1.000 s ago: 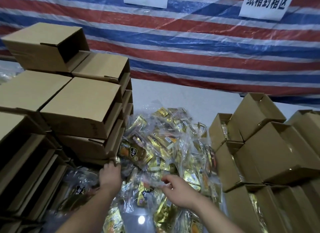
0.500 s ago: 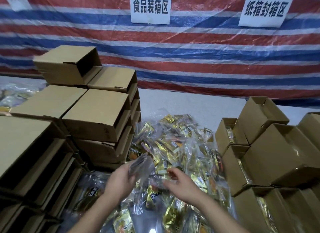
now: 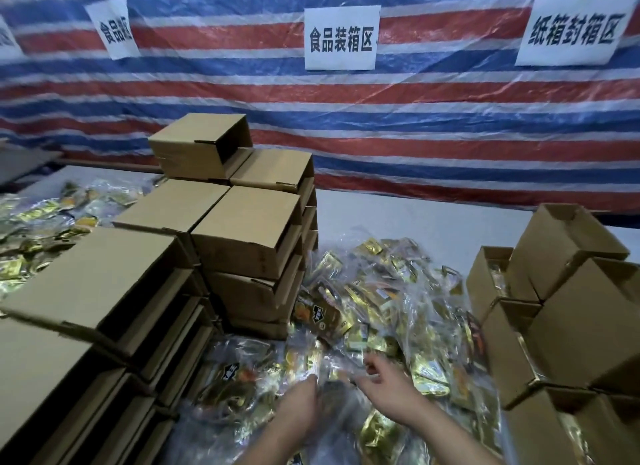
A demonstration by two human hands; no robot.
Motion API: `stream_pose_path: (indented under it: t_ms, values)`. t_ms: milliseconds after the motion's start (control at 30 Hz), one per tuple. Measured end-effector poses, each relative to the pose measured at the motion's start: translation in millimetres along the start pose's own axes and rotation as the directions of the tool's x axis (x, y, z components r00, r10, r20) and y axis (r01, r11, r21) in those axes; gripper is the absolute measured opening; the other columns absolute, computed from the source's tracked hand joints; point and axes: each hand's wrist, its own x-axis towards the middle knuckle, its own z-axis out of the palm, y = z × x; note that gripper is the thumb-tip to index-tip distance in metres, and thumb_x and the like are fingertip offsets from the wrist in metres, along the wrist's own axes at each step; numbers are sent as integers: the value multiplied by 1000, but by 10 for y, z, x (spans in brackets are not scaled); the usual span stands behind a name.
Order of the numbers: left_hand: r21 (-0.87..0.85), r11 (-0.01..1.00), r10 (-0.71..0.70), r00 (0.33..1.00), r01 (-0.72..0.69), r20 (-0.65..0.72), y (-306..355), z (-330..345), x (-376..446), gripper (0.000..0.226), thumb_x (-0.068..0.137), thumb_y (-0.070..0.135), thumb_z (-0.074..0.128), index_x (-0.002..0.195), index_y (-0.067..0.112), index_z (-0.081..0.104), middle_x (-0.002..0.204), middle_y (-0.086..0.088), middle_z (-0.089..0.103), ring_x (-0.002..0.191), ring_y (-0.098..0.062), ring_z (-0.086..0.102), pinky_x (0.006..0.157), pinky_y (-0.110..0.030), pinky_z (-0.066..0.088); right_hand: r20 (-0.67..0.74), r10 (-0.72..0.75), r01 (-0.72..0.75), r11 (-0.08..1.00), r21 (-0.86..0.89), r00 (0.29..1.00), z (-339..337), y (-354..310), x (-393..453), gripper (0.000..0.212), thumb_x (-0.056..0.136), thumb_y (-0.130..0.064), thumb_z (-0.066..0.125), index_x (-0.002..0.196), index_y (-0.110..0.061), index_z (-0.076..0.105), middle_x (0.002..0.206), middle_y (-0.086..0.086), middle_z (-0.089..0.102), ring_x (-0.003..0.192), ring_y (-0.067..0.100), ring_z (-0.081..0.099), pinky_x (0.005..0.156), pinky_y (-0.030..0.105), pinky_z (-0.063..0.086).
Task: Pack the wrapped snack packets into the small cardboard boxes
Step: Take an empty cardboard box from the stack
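A heap of gold and brown snack packets in clear plastic wrap [image 3: 374, 302] lies on the table between two groups of cardboard boxes. My left hand [image 3: 299, 400] and my right hand [image 3: 388, 383] are low in the middle, close together, both holding one clear-wrapped packet [image 3: 332, 371] at the near edge of the heap. Empty small boxes [image 3: 249, 229] are stacked on their sides at the left. Open boxes [image 3: 561, 312] stand at the right, some with packets inside.
More packets [image 3: 38, 222] lie on the table far left behind the box stacks. A striped tarpaulin [image 3: 415, 118] with white paper signs [image 3: 340, 38] hangs behind. A bare strip of white table [image 3: 415, 219] shows at the back.
The camera has tilted up and swung left. Both hands have dropped lower in the view and come closer together on the packet, which is lower than half a second ago.
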Motion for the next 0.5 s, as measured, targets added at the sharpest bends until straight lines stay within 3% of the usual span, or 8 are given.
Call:
stream_pose_path:
  t_ms: [100, 200, 267, 333, 367, 400, 433, 500]
  values:
    - [-85, 996, -34, 993, 25, -110, 17, -85, -4, 40, 99, 27, 51, 138, 21, 47, 124, 0, 64, 107, -17, 62, 92, -31, 51, 7, 4, -4, 1000, -11, 1000, -23, -48, 30, 59, 98, -47, 54, 147, -19, 39, 144, 1, 48, 122, 15, 52, 91, 26, 41]
    - [-109, 987, 65, 924, -114, -378, 142, -512, -64, 37, 99, 23, 51, 135, 21, 54, 124, 5, 63, 106, -11, 61, 89, -22, 47, 20, -17, 18, 999, -28, 1000, -10, -133, 75, 54, 100, -42, 52, 147, -20, 40, 143, 1, 50, 119, 16, 56, 94, 29, 46]
    - [-61, 958, 182, 760, -280, -624, 294, -954, -147, 31, 96, 19, 57, 126, 17, 61, 115, 7, 62, 110, -10, 59, 93, -21, 44, 11, -35, 35, 999, -29, 999, 0, -199, 121, 52, 100, -40, 52, 147, -20, 41, 142, -1, 51, 115, 13, 57, 98, 31, 48]
    - [115, 916, 314, 507, -385, -803, 447, -1427, -186, 28, 91, 16, 62, 119, 12, 65, 112, 1, 64, 107, -14, 58, 96, -30, 47, 12, -48, 49, 998, -28, 999, 5, -292, 168, 52, 100, -39, 52, 147, -19, 41, 143, 0, 51, 106, 9, 59, 90, 26, 49]
    - [196, 902, 359, 413, -385, -837, 507, -1662, -177, 29, 91, 18, 62, 119, 11, 64, 114, -2, 63, 107, -16, 57, 97, -34, 47, 16, -55, 56, 998, -29, 998, 2, -355, 191, 52, 100, -39, 53, 147, -19, 41, 141, 1, 52, 98, 7, 60, 85, 24, 50]
    - [239, 904, 374, 384, -356, -844, 559, -1890, -155, 32, 91, 23, 61, 122, 12, 62, 119, -3, 61, 111, -19, 55, 100, -36, 44, 20, -70, 71, 997, -35, 997, -6, -428, 214, 51, 100, -39, 53, 146, -19, 42, 137, 1, 55, 90, 6, 59, 80, 23, 50]
    - [243, 920, 358, 412, -307, -838, 600, -2101, -117, 38, 92, 29, 59, 127, 14, 58, 127, -4, 58, 118, -21, 51, 104, -39, 41, 20, -94, 94, 994, -48, 995, -27, -519, 237, 50, 100, -39, 52, 145, -18, 43, 132, 1, 57, 85, 5, 57, 76, 22, 49]
    - [225, 959, 281, 526, -169, -803, 650, -2457, 15, 52, 94, 43, 54, 139, 17, 49, 144, -7, 47, 134, -25, 41, 112, -44, 33, 12, -148, 148, 987, -58, 989, -110, -751, 296, 48, 101, -35, 52, 144, -15, 44, 124, 2, 61, 83, 8, 58, 72, 22, 48]
